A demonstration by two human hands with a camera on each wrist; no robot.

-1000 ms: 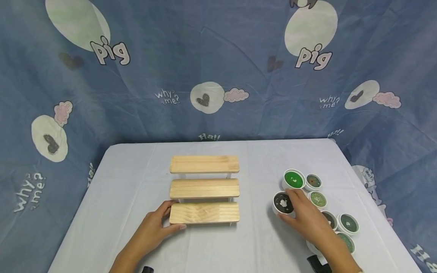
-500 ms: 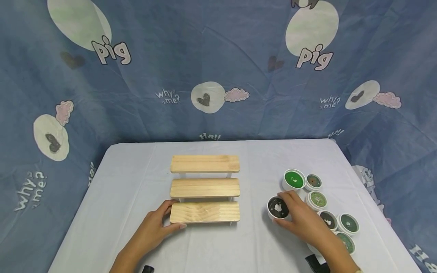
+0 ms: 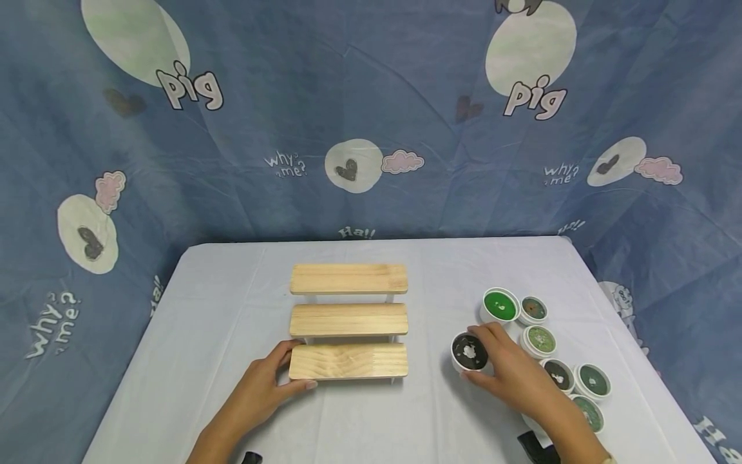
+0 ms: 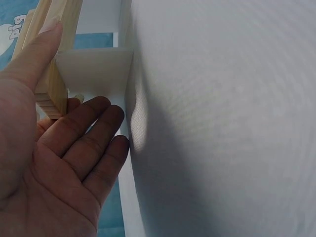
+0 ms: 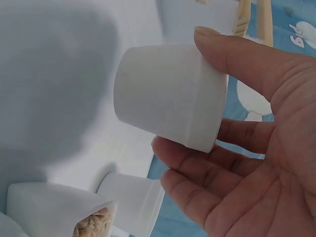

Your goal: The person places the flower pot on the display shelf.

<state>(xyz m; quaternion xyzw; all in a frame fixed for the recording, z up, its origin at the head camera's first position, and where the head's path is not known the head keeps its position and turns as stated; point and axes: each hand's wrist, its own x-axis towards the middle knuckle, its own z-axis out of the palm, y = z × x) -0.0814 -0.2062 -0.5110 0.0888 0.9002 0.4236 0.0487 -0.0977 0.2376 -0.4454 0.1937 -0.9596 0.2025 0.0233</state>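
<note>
My left hand (image 3: 261, 390) grips the left end of the front plank of a three-tier wooden stand (image 3: 350, 361). In the left wrist view, its thumb (image 4: 37, 57) lies along the plank and the lower fingers extend beneath it beside a white support (image 4: 98, 69). My right hand (image 3: 513, 370) holds a small white pot (image 5: 163, 94) between thumb and fingers. Seen from the head, that pot's filling (image 3: 469, 352) is dark with a pale patch in the middle. In the right wrist view the pot is tilted sideways and its shadow falls apart from it.
Several similar white pots stand on the right of the white-covered table (image 3: 371, 425): one with a bright green top (image 3: 500, 306), others with duller green or dark tops (image 3: 594, 380). Tan pebbles (image 5: 93, 223) show in one. A blue printed curtain (image 3: 371, 96) hangs behind.
My right hand has moved a little left with the white pot, away from the bright green one, and has slowed lately. The left hand keeps its grip on the stand.
</note>
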